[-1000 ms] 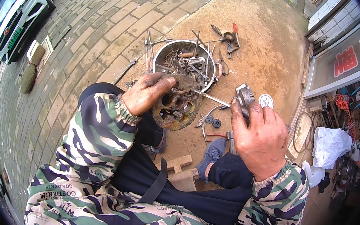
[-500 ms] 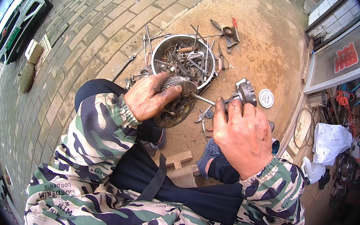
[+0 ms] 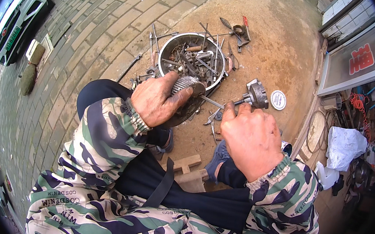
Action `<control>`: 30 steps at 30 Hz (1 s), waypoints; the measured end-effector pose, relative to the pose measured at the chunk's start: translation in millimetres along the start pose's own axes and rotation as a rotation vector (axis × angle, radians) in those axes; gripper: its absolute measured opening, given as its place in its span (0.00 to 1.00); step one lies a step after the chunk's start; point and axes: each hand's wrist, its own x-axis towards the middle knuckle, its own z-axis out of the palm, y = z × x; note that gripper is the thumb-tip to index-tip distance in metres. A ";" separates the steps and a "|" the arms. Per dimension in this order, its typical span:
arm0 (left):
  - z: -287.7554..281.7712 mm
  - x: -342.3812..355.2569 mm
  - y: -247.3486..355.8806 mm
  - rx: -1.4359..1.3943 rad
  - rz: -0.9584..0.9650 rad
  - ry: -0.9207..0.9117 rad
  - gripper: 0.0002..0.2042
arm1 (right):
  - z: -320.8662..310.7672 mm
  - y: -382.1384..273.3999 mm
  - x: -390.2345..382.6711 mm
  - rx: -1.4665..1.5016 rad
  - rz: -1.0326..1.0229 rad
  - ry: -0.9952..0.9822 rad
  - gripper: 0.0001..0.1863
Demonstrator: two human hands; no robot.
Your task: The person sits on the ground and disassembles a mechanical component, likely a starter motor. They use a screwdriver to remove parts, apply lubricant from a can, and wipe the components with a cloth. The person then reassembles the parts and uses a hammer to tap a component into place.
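My left hand [image 3: 154,100] is closed around a greasy metal part with a ridged, gear-like side [image 3: 185,83], its thumb pressed against the edge. In my right hand [image 3: 252,140] is a slim shiny metal rod [image 3: 212,102], gripped near the fingertips; its other end is hidden by the hand. The rod's far tip meets the right side of the ridged part. Just beyond my right fingers lies a grey metal motor piece [image 3: 257,95] with a dark shaft. Pliers [image 3: 211,120] rest on the ground between my hands.
A round metal basin [image 3: 221,77] full of tools and hardware stands ahead, with wrenches leaning on its rim. A white round lid [image 3: 278,100], red-handled pliers [image 3: 246,26] and a wooden stool piece [image 3: 186,165] lie around. A glass door [image 3: 360,58] is at right, a white car [image 3: 24,10] at left.
The ridged part has tilted in my left hand, so its hollow underside shows less. My right hand has turned and shifted slightly left with the rod.
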 end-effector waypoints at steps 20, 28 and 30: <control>1.7 -4.6 3.6 0.004 -0.094 0.174 0.24 | 52.5 38.1 15.1 0.893 0.053 -0.217 0.08; 3.0 -7.1 3.1 0.019 -0.079 0.190 0.23 | 78.8 50.1 26.0 1.597 0.268 -0.674 0.17; 3.6 -8.0 2.0 0.010 -0.053 0.224 0.23 | 97.3 50.7 21.5 1.826 0.276 -0.699 0.17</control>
